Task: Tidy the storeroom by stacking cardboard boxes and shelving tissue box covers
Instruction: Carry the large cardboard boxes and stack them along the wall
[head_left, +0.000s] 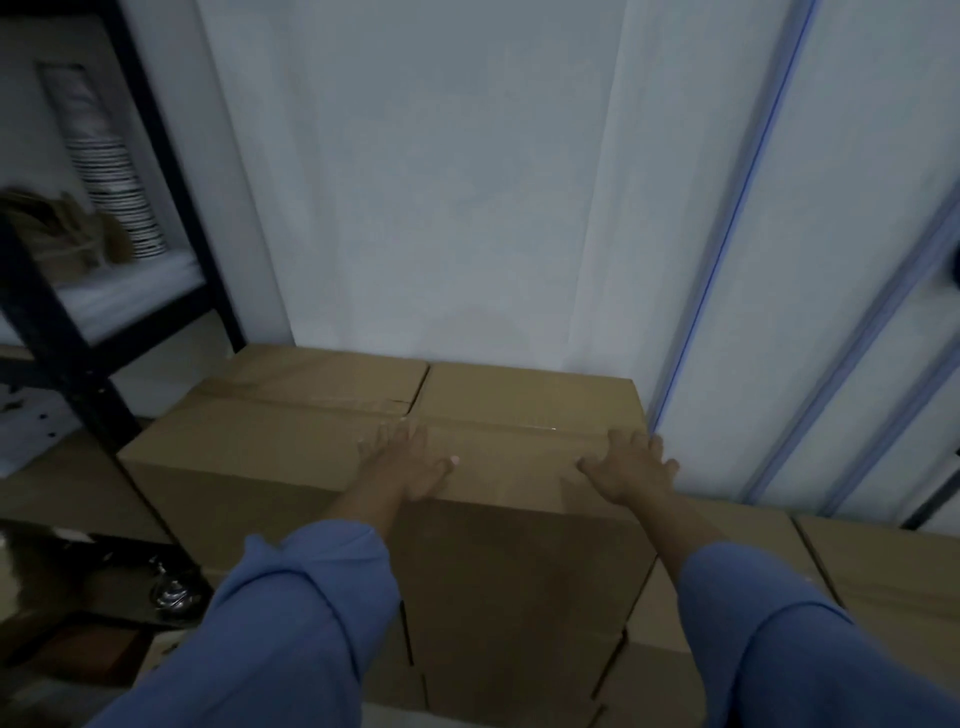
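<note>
- Blue sleeves (311, 597) reach over the lower boxes (883, 561), which sit below and to the right of the box.
- Left hand (410, 465): fingers spread and straight, lying flat on the box (519, 405) top near its front left corner, gripping nothing.
- Right hand (631, 467): also flat with fingers spread, at the box's front right corner.
- The box tops the stack and touches a second box (270, 415) on its left.
- The rack (166, 150), left of the box, holds blurred stacked cups (117, 192).
- The wall (441, 182) rises just behind the box.

shelf items (114, 197) blurred | lower boxes (654, 675) partly hidden | sleeves (291, 623) cropped
</note>
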